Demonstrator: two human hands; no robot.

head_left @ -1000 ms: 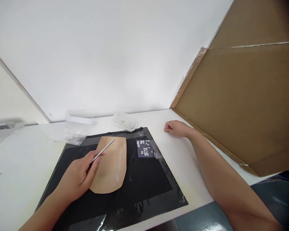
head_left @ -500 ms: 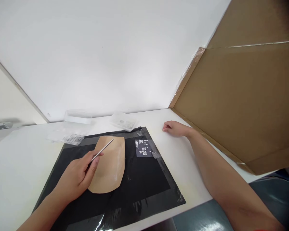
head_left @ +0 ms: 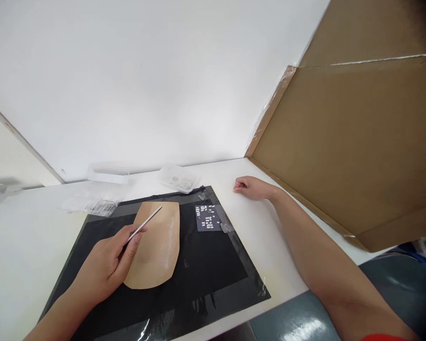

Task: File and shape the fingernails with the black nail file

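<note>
My left hand [head_left: 108, 260] is closed around a slim, straight silver tool [head_left: 145, 223] that points up and to the right; its exact kind cannot be made out. Under its tip lies a tan, curved sheet [head_left: 156, 260] with a shallow hollow, resting on a black mat [head_left: 213, 260]. The tool's tip appears over the sheet's upper part; whether it touches is unclear. Away to the right, my right hand [head_left: 252, 187] rests on the white table with its fingers curled into a loose fist, and nothing shows in it. A dark card [head_left: 202, 223] with several small white pieces lies on the mat between the hands.
At the back stand a clear plastic box [head_left: 108, 176] and a shallow translucent tray [head_left: 179, 180]. A clear gridded plastic piece [head_left: 101, 207] lies at the mat's far left corner. Tall cardboard [head_left: 341, 142] walls off the right side. A dark green seat [head_left: 298, 317] sits below the table edge.
The whole view has shifted slightly, so the mat and both hands appear a little further left. Both hands keep their poses, and the silver tool stays in my left hand.
</note>
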